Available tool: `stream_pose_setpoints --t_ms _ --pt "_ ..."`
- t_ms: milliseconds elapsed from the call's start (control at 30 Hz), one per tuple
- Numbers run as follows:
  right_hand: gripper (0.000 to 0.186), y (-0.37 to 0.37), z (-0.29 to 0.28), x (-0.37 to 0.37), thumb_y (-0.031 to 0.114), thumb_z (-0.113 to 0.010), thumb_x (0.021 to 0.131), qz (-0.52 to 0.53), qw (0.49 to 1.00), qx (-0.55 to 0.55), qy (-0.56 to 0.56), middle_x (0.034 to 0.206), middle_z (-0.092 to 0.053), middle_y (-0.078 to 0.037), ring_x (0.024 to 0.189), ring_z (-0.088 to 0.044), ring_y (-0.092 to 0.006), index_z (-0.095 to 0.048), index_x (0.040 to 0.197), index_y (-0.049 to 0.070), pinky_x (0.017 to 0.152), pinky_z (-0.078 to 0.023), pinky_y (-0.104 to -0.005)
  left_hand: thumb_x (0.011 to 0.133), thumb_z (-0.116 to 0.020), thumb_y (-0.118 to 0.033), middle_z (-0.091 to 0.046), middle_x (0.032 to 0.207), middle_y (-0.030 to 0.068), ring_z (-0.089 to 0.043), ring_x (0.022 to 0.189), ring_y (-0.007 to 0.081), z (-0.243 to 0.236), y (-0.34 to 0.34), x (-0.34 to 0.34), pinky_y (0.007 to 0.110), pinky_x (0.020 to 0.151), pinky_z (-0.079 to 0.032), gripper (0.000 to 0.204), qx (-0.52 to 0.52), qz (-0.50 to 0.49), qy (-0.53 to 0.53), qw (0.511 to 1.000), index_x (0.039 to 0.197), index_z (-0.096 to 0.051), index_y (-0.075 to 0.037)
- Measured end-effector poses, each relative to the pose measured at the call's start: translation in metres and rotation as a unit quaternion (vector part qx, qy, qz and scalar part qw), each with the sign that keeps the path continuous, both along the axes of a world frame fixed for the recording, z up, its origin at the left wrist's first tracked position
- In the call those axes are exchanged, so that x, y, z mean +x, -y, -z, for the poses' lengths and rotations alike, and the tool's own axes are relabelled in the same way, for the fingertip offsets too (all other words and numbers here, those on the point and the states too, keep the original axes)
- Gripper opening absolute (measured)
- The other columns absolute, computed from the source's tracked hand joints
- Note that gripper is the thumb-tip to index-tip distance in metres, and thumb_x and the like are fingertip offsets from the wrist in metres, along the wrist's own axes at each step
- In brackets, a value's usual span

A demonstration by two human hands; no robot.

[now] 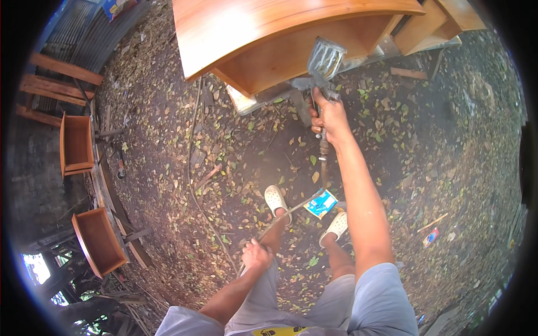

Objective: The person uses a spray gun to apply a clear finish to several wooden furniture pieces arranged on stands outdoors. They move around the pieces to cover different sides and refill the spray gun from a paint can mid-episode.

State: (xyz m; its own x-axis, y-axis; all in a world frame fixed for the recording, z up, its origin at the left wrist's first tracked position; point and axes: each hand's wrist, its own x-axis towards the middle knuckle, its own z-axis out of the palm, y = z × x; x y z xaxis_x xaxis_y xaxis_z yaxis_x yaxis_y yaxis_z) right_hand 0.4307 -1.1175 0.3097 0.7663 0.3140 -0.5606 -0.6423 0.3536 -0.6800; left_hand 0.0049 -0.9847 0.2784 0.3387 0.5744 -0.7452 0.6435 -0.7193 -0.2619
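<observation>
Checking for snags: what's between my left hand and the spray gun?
In the head view, the hose runs from your left hand up toward the spray gun, passing a blue wrapper, with leafy ground below.

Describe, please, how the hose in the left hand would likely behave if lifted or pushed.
The hose would probably flex rather than stay straight, since it bends between the left hand and the spray gun. It seems light for its length, being thin.

From head height, a wide fisheye looks down at leafy ground (159,179).
</observation>
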Motion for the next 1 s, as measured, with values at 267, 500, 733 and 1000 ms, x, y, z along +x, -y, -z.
stream_pose_setpoints --t_ms 267,500,733,1000 --pt "0.047 -0.017 -0.004 0.017 0.052 -0.062 0.096 -0.013 0.955 0.291 0.060 0.065 -0.045 -0.002 0.044 -0.035 -0.0068 -0.058 0.097 0.006 0.042 -0.030 -0.0254 0.087 -0.062 -0.042 -0.059 0.122 0.0244 -0.059 0.116 0.0396 -0.002 -0.001 0.004 0.048 0.096 -0.050 0.061 0.008 0.001 -0.003 1.000 0.125 -0.047 0.003" --pt "0.033 -0.048 0.000 0.017 0.034 -0.062 0.099 0.030 0.998 0.017 0.045 0.056 -0.043 0.001 0.038 -0.033 -0.0082 -0.056 0.082 0.006 0.037 -0.025 -0.0276 0.087 -0.062 -0.042 -0.059 0.121 0.0245 -0.059 0.115 0.0398 -0.003 -0.006 0.009 0.048 0.095 -0.050 0.061 0.000 0.005 -0.019 1.000 0.124 -0.047 0.003" --pt "0.032 -0.034 0.032 -0.025 0.033 -0.062 0.100 0.106 0.957 -0.216 0.163 0.061 -0.057 -0.001 0.039 -0.042 -0.0079 -0.066 0.091 0.003 0.037 -0.031 -0.0275 0.087 -0.063 -0.041 -0.059 0.121 0.0233 -0.059 0.116 0.0388 0.004 -0.008 0.005 0.046 0.097 -0.050 0.061 0.003 0.016 -0.013 1.000 0.125 -0.048 0.003" --pt "0.052 0.029 -0.032 -0.062 0.041 -0.052 0.104 0.444 0.867 -0.023 0.225 0.093 -0.064 -0.012 0.047 -0.042 -0.0091 -0.044 0.139 0.003 0.045 -0.039 -0.0281 0.087 -0.065 -0.040 -0.059 0.121 0.0221 -0.059 0.115 0.0372 0.003 -0.003 0.001 0.044 0.097 -0.050 0.062 0.016 0.009 -0.013 1.000 0.128 -0.047 0.003"
